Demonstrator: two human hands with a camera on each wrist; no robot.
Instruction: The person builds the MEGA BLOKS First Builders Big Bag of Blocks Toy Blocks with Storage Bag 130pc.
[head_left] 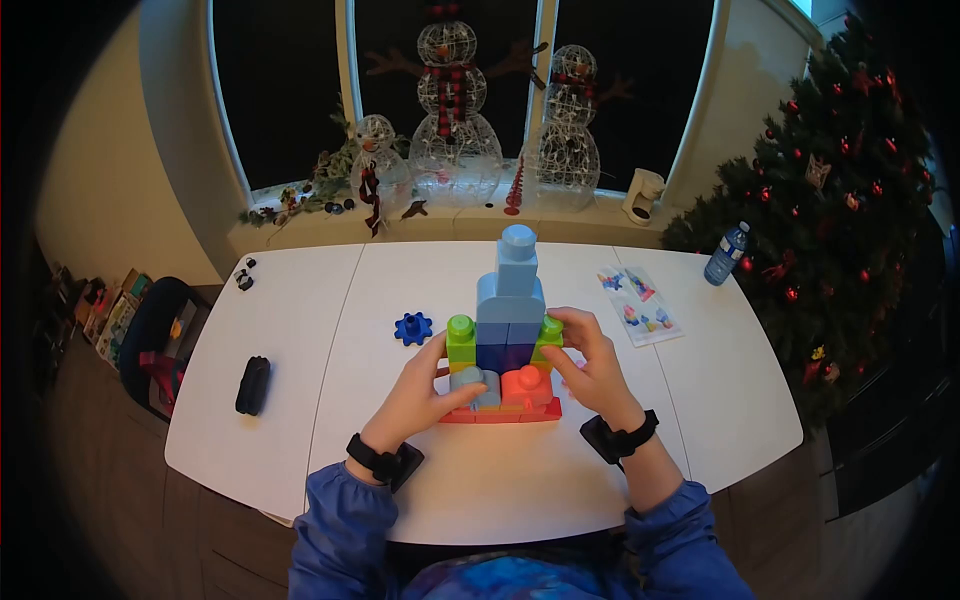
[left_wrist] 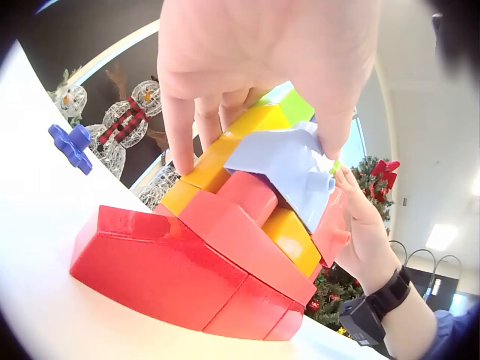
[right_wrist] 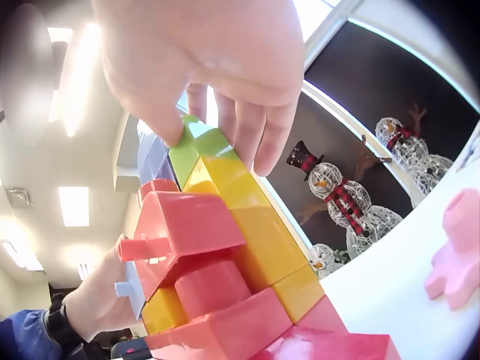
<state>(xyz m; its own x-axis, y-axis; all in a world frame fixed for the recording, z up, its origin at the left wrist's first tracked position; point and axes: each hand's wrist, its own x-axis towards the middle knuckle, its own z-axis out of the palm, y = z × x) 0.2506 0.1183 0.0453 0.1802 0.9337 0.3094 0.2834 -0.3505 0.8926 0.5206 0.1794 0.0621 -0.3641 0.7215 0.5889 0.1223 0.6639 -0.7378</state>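
Note:
A tower of toy building blocks [head_left: 508,342] stands upright on the table between both hands. Light blue pieces top it, dark blue ones sit below, and its base is red [left_wrist: 165,274]. My left hand [head_left: 412,395] grips its left side, thumb at the grey-blue sloped block [left_wrist: 281,161] and fingers behind the yellow blocks [left_wrist: 214,161]. On the other side my right hand [head_left: 597,375] holds the green block [right_wrist: 214,146] between thumb and fingers. A coral sloped block [right_wrist: 191,225] sits at the tower's front right.
A dark blue gear-shaped piece [head_left: 413,328] lies behind the left hand, and a pink piece [right_wrist: 457,251] lies beside the tower. Farther out are a black case [head_left: 253,386], a picture sheet [head_left: 641,306] and a water bottle [head_left: 727,254].

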